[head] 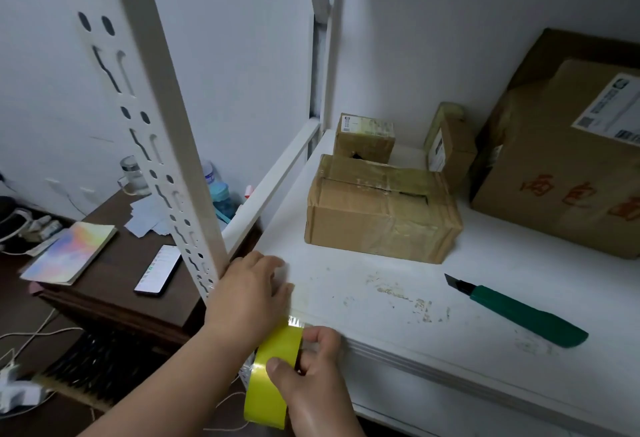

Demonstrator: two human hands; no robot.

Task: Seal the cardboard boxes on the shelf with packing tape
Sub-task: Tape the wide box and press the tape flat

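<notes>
tape roll (273,377) on edge, strip toward shelf (381,284)

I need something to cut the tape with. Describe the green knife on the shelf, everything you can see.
The knife is a utility cutter with a long dark green, plastic-looking handle and a short dark blade pushed out at its upper-left end. It lies flat on the white shelf, slanted from upper left to lower right, right of the scuffed patch and in front of the boxes. Nothing touches it; both hands are away.
</notes>
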